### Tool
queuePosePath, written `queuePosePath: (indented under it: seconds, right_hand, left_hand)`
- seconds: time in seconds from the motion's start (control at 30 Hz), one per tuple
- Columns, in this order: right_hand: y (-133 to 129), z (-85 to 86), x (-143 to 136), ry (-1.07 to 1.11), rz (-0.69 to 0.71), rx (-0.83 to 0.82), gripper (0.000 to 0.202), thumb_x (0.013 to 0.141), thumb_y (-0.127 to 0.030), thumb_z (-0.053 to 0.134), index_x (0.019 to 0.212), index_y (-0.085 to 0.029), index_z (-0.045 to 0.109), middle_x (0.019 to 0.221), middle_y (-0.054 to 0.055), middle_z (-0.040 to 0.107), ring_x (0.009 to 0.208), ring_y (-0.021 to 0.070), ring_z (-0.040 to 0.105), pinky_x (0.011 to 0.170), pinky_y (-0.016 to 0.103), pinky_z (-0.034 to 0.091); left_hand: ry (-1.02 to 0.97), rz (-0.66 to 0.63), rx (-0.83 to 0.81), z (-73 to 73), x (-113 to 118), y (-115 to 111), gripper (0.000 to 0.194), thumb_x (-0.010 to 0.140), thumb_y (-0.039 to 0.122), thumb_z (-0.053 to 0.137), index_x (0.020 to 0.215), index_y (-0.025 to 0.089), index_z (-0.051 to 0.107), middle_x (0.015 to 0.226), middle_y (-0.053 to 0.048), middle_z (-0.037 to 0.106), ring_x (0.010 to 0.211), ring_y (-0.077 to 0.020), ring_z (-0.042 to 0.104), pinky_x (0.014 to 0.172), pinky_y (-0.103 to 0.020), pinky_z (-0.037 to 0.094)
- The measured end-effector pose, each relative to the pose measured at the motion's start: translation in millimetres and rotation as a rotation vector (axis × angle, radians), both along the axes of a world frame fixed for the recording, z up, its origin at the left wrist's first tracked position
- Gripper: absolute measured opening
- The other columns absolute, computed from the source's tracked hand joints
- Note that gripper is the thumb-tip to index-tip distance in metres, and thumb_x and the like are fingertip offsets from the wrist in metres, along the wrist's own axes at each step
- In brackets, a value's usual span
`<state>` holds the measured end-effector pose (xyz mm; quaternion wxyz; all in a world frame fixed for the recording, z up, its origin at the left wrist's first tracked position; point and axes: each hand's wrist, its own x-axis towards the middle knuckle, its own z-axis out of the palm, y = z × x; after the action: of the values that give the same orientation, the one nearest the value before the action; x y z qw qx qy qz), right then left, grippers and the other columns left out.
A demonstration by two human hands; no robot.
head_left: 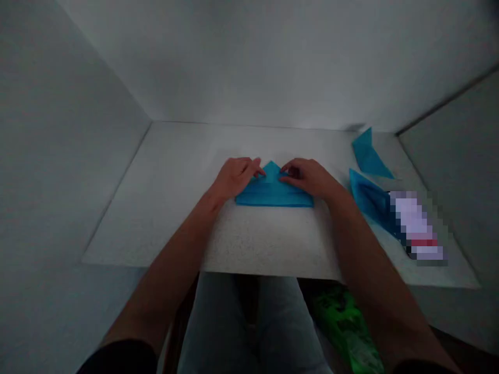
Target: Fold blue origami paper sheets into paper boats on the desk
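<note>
A sheet of blue paper (273, 195), folded to a flat shape with a pointed top and a straight lower edge, lies on the white tabletop in front of me. My left hand (237, 175) is at its upper left slope, fingers closed on the paper edge and thumb lying along the top. On the opposite slope, my right hand (306, 175) has its fingers curled and its thumb pressed close to the paper. The peak shows between both hands. Parts of the fingertips are hidden by the hands themselves.
To the right stand two other folded blue paper pieces (369, 155). Beside the nearer one lies a pixelated phone-like object (417, 223). White walls (249, 62) close in the table (268, 249). A green plastic bag (345, 322) is below the front edge.
</note>
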<state>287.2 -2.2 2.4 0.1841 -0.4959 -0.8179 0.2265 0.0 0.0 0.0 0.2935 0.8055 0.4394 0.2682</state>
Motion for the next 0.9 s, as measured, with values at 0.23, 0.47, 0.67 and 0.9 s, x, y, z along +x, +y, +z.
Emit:
queuePosePath:
  seconds: [0.23,0.47,0.67,0.9]
  right_hand:
    - [-3,5.2,0,0.026,-0.009,-0.059,0.029,0.096,-0.045,0.077,0.115,-0.024,0.081,0.088,0.005,0.077,0.079,0.0241,0.07,0.079,0.037,0.051]
    - [-5,8.7,5,0.051,-0.008,-0.118,0.036,0.089,-0.047,0.083,0.117,-0.026,0.084,0.091,0.005,0.078,0.082,0.024,0.071,0.08,0.037,0.053]
    - [-10,20.3,8,0.011,0.017,-0.186,0.037,0.087,-0.054,0.084,0.112,-0.027,0.085,0.095,0.006,0.079,0.084,0.0246,0.073,0.081,0.039,0.057]
    - [-22,36.8,15,-0.088,0.11,-0.238,0.078,0.071,-0.068,0.094,0.138,-0.03,0.079,0.126,0.012,0.077,0.109,0.0352,0.074,0.098,0.05,0.063]
  left_hand:
    - [0.328,-0.136,0.104,1.5,6,-1,0.042,0.102,0.049,0.072,0.139,0.03,0.081,0.115,-0.007,0.081,0.112,-0.0284,0.073,0.107,-0.047,0.041]
    - [0.328,-0.191,0.065,6.9,2,-4,0.062,0.093,0.062,0.081,0.146,0.029,0.076,0.121,-0.008,0.078,0.118,-0.0308,0.07,0.111,-0.048,0.035]
    - [0.345,-0.283,0.04,17.0,-3,-8,0.081,0.075,0.074,0.092,0.142,0.031,0.077,0.127,-0.009,0.075,0.125,-0.0352,0.066,0.115,-0.05,0.034]
    - [0.374,-0.295,-0.015,25.4,-8,-10,0.077,0.08,0.068,0.085,0.147,0.031,0.074,0.135,-0.01,0.074,0.129,-0.0366,0.065,0.117,-0.052,0.035]
